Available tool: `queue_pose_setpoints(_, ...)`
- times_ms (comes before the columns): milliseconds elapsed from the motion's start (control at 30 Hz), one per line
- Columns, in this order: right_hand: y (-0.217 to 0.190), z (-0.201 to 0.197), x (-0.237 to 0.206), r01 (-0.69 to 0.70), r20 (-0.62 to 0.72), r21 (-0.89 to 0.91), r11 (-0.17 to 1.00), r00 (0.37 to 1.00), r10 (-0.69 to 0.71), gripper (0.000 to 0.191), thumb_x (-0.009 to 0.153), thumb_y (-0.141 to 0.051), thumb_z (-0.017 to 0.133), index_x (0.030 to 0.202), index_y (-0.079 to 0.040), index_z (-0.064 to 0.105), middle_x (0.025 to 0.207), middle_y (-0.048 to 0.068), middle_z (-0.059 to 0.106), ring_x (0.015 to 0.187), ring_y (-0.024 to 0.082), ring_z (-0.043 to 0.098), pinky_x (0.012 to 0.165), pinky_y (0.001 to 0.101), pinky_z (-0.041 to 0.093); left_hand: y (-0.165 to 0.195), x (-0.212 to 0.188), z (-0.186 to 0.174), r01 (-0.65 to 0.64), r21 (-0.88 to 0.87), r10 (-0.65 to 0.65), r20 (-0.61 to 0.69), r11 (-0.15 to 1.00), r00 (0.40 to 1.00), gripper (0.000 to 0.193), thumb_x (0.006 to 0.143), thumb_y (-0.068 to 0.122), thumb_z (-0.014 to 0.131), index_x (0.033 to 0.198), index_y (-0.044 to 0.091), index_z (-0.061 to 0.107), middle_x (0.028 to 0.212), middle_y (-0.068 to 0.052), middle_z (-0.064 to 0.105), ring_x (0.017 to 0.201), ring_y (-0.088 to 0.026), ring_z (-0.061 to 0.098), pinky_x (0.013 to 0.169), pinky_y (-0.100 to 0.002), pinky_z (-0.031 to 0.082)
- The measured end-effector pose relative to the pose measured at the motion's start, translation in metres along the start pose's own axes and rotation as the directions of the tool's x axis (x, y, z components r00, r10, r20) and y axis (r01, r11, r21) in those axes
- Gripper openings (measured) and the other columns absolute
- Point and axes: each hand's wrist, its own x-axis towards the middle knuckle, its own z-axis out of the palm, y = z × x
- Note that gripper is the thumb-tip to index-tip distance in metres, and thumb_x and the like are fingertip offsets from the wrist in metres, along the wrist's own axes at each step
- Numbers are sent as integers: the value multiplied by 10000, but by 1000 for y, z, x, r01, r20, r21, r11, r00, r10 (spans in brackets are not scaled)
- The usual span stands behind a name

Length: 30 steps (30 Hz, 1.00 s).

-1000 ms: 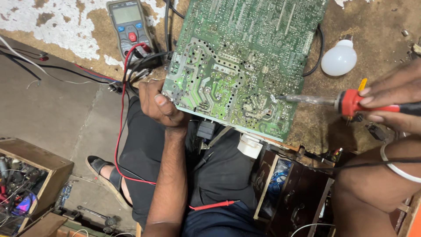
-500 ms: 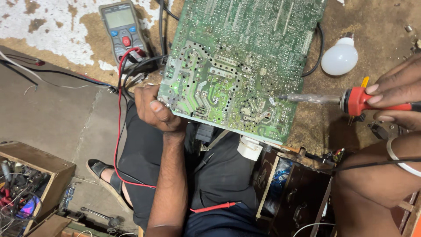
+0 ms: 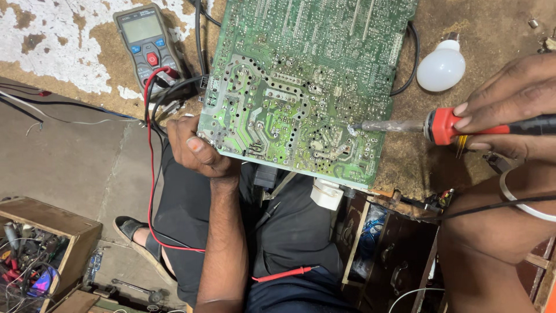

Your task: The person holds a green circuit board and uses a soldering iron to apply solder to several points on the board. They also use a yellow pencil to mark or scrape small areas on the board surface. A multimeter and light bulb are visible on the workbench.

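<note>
Head view: the left hand (image 3: 197,148) grips the board (image 3: 307,81) at its near left corner, thumb on top. The board overhangs the worktop's (image 3: 498,29) near edge. The right hand (image 3: 509,110) pinches the iron (image 3: 457,126), tip touching the board's near right area. A meter (image 3: 147,43) lies left; a bulb (image 3: 441,68) right.

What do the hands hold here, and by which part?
The left hand grips the green circuit board at its near left corner; the right hand holds the soldering iron by its red-and-black handle.
</note>
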Motion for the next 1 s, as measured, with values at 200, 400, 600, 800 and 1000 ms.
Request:
queue_pose_setpoints(200, 10, 0, -3, 39, -20, 38, 999, 999, -38, 385, 707, -276, 869, 1067, -229, 741, 1048, 3, 730, 991, 144, 739, 953, 312, 618, 1, -2, 4, 2, -1, -2, -5, 1000, 1000, 679, 1088, 458, 221, 810, -33, 598, 741, -146, 524, 740, -288, 453, 706, -445, 374)
queue_pose_setpoints(400, 10, 0, -3, 25, -25, 39, 999, 999, -24, 384, 705, -265, 862, 1068, -219, 744, 1051, 5, 728, 993, 146, 738, 959, 315, 621, 1, -4, 3, 13, -2, -13, -1, 1000, 1000, 685, 1090, 464, 222, 811, -33, 603, 737, -144, 515, 744, -287, 459, 708, -443, 383)
queue_pose_setpoints(600, 13, -10, 12, 27, -34, 21, 999, 999, -26, 377, 694, -270, 875, 1049, -222, 757, 1037, 1, 738, 971, 139, 749, 923, 305, 600, -3, 4, 13, 7, -5, -7, -2, 1000, 1000, 681, 1090, 469, 226, 794, -33, 578, 738, -148, 509, 745, -291, 465, 706, -448, 384)
queue_pose_setpoints(800, 10, -20, 18, -23, -1, -16, 1000, 1000, 23, 363, 690, -276, 863, 1036, -227, 764, 1031, 2, 757, 970, 129, 756, 891, 289, 586, -1, 9, 21, 8, -6, -8, 0, 1000, 1000, 682, 1096, 473, 221, 796, -26, 576, 736, -145, 508, 743, -287, 469, 706, -445, 390)
queue_pose_setpoints(1000, 7, -28, 26, -53, 14, -59, 997, 998, 54, 328, 697, -290, 848, 1009, -220, 775, 1020, 23, 763, 959, 142, 760, 886, 299, 585, 2, 11, 26, 36, 6, -36, 2, 999, 999, 710, 1094, 507, 212, 805, -23, 585, 724, -138, 479, 732, -281, 459, 690, -436, 375)
